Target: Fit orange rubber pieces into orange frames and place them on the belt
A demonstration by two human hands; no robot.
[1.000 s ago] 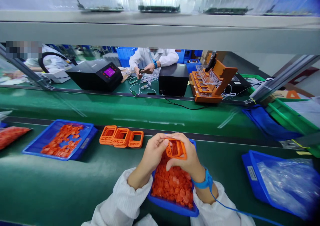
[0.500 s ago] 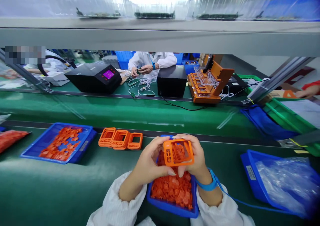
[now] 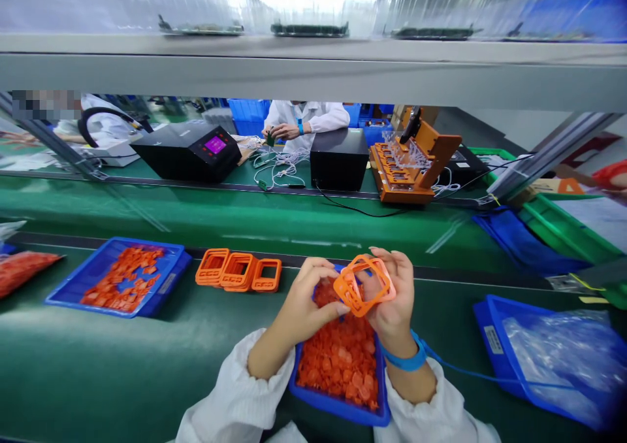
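Observation:
Between my two hands, above a blue bin, is an orange plastic frame (image 3: 349, 293) with a square opening, tilted to one corner. A second orange edge shows behind it against my right palm; whether that is another frame I cannot tell. The thumb and fingers of my left hand (image 3: 309, 302) pinch the frame's left side. My right hand (image 3: 398, 296), palm toward me, holds the right side, its fingers up behind it. Below, the blue bin (image 3: 337, 411) holds many small orange plastic pieces (image 3: 340, 364). A blue wrist strap (image 3: 406, 358) with a cord circles my right wrist.
Several orange frames (image 3: 238, 281) stand in stacks left of my hands. Farther left are a blue tray (image 3: 66, 294) of orange pieces and a bag (image 3: 24, 270). A blue bin (image 3: 492, 345) with clear plastic bags sits right. Across the bench, a co-worker (image 3: 318, 116) handles a small part.
The orange frame has turned from nearly level to a tilted, corner-up position. My right hand has opened out behind it and shifted slightly right; my left hand has risen slightly.

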